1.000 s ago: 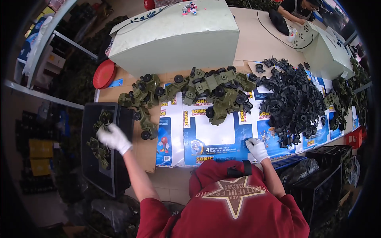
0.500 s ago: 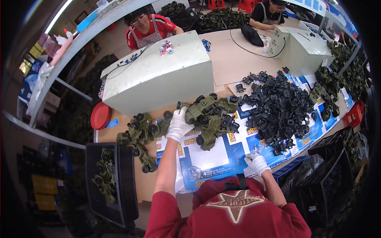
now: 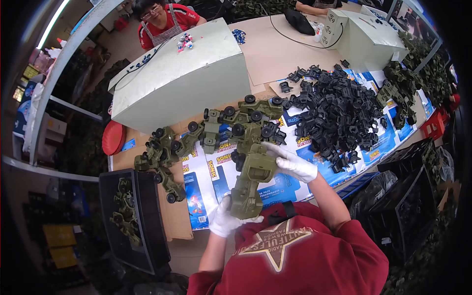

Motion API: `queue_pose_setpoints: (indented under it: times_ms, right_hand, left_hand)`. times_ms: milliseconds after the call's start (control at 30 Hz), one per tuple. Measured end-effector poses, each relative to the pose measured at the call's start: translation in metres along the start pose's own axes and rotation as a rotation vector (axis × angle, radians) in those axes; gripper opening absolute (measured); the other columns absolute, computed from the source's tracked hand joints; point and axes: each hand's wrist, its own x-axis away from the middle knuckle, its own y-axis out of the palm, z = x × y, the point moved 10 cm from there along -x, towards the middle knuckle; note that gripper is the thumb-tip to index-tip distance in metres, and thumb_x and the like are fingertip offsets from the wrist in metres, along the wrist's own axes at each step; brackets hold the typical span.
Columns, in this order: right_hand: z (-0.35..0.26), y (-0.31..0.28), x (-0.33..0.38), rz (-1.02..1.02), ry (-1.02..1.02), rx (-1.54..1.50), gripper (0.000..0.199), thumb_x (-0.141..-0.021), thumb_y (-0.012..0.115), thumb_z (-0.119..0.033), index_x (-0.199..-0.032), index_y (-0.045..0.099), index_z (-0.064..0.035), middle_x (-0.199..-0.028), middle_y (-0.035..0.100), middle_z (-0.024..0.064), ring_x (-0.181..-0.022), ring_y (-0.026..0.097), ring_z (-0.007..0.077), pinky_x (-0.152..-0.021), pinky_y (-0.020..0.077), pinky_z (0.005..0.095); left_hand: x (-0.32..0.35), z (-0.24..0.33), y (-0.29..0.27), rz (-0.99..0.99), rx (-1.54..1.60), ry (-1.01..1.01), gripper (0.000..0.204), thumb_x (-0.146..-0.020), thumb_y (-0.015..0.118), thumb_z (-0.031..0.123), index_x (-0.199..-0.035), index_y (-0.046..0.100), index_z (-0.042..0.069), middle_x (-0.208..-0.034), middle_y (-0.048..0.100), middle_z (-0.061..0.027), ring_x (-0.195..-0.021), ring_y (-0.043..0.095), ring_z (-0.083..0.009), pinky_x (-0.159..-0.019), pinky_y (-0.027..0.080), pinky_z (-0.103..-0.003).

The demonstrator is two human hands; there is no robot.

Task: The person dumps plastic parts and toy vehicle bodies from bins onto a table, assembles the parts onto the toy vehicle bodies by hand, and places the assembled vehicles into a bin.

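Both my hands wear white gloves. An olive green toy truck point(image 3: 252, 183) is held up over the near table edge, its underside toward me. My left hand point(image 3: 225, 220) grips its near end from below. My right hand point(image 3: 295, 164) holds its far right side. Behind it a row of more green toy trucks point(image 3: 216, 129) with black wheels lies across the table. To the right sits a big heap of black plastic parts point(image 3: 339, 110).
A black bin point(image 3: 147, 216) with green trucks stands at my left. A pale green machine box point(image 3: 182, 83) sits behind the trucks, another point(image 3: 364, 39) at back right. A red round lid point(image 3: 113, 138) lies left. A person in red sits across the table. Black crates point(image 3: 408, 182) stand at my right.
My left hand went from the black bin to the truck pile, took a green truck and brought it toward me. My right hand left the table edge and now holds the truck too.
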Motion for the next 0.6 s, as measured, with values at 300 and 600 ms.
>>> queue_pose_setpoints:
  times_ms: [300,600]
  right_hand:
    - [-0.015,-0.015,-0.011,0.023,-0.014,0.040,0.083,-0.090,0.068,-0.042,-0.151,0.028,-0.0022,-0.124,0.057,0.0075,-0.095,0.060,0.0136,-0.069,0.0497,0.0254]
    - [0.010,-0.025,-0.002,0.088,0.130,0.257,0.094,-0.087,0.068,-0.048,-0.154,0.020,-0.0024,-0.144,0.044,0.0136,-0.109,0.052,0.0152,-0.072,0.0501,0.0248]
  left_hand:
    - [-0.020,0.005,-0.004,0.058,0.202,-0.024,0.087,-0.084,0.054,0.069,-0.139,0.042,0.003,-0.123,0.058,-0.0238,-0.094,0.066,-0.0446,-0.091,0.045,-0.070]
    - [-0.015,-0.013,-0.015,0.100,0.052,-0.043,0.079,-0.091,0.049,0.064,-0.141,0.039,0.004,-0.126,0.057,-0.0234,-0.087,0.067,-0.0444,-0.084,0.051,-0.068]
